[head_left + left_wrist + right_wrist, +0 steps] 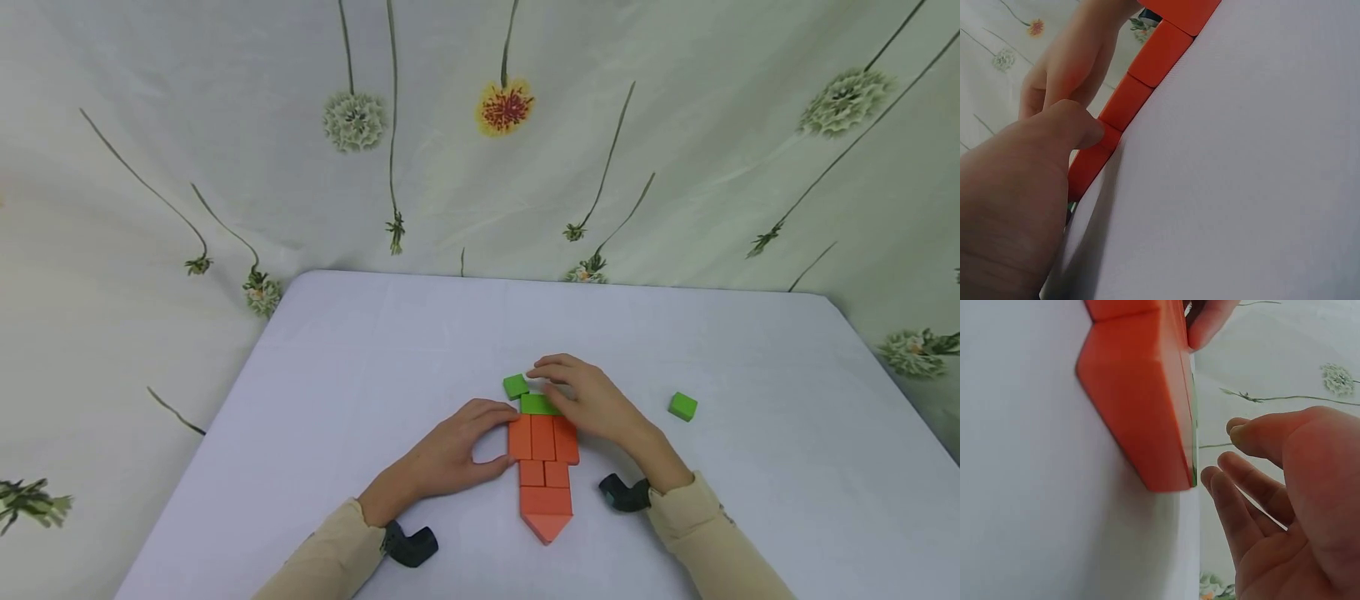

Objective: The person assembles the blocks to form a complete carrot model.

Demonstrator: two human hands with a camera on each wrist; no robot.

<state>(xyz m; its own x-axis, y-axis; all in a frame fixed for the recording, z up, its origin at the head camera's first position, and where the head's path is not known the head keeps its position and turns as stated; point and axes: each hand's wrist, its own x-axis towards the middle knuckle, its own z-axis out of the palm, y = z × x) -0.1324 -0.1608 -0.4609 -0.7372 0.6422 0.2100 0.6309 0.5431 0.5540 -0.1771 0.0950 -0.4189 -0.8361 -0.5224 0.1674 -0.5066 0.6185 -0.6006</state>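
My left hand [465, 450] is at the left side of a flat figure of orange blocks [542, 437]. Its thumb and index finger hold the two ends of the leftmost tall block [519, 437]. A green rectangular block [537, 404] lies along the figure's top edge, and a small green block [516, 386] sits slightly askew at its upper left. Over the green rectangle's right end hovers my right hand [588, 400], fingers spread and loosely bent, nothing between them. In the right wrist view that hand's fingertips [1210, 475] are apart from the blocks.
Another small green block [682, 407] lies alone to the right of my right hand. An orange triangle [547, 527] forms the figure's near end. Black wrist cameras [411, 547] jut from both sleeves. A flowered cloth [450, 167] hangs behind the white table [360, 333].
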